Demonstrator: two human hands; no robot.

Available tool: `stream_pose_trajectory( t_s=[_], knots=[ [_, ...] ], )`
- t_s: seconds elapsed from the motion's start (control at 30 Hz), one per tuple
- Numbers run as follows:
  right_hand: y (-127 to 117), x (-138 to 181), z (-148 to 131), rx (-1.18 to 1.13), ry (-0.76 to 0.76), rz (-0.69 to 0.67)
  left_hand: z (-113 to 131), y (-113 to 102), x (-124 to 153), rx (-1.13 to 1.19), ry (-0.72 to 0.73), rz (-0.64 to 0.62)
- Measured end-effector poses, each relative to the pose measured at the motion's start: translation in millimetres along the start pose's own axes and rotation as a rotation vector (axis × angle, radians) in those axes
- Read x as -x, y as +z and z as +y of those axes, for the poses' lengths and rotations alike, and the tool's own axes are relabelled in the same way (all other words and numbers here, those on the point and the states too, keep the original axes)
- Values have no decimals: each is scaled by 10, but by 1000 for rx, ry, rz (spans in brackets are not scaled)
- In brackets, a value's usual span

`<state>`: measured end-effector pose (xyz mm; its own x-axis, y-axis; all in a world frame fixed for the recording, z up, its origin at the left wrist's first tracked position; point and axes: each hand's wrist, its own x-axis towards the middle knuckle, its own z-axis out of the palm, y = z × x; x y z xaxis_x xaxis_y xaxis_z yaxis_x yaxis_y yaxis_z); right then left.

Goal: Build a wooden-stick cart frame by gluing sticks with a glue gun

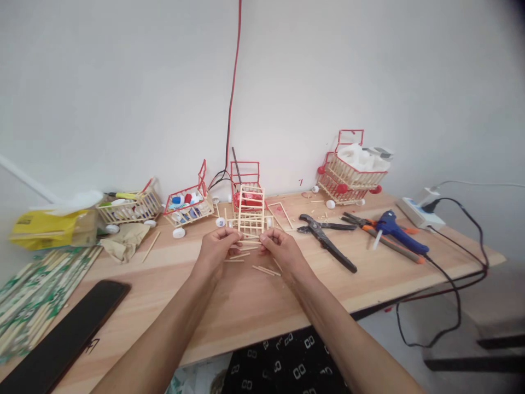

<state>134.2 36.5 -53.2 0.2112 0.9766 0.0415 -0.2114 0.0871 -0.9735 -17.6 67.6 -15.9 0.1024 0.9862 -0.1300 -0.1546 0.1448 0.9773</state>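
Both of my hands meet at a small ladder-like frame of pale wooden sticks [251,209] above the middle of the table. My left hand [219,245] pinches its lower left corner with thumb and fingers. On the opposite side, my right hand [282,249] pinches the lower right corner. Just below and between the hands lie several short loose sticks [266,270]. Behind the frame stands a miniature cart with a red handle [245,163], partly hidden by it. A flat stick rectangle [283,214] lies to the right.
Pliers [328,241], orange-handled pliers [394,247] and a blue glue gun [400,232] lie right, with a power strip [420,212]. More stick carts [186,208] stand along the wall, one [348,175] at right. At left are wrapped chopsticks [45,293] and a phone [69,334].
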Motion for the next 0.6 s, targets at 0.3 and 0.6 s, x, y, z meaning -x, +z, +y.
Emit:
stream_pose_trajectory(
  t_s=[0.3,0.6],
  knots=[
    [-19,-26,55,11,-9,16,20,8,25,53,-27,-80],
    [0,-7,56,62,-9,13,-12,10,1,89,-29,-50]
  ],
)
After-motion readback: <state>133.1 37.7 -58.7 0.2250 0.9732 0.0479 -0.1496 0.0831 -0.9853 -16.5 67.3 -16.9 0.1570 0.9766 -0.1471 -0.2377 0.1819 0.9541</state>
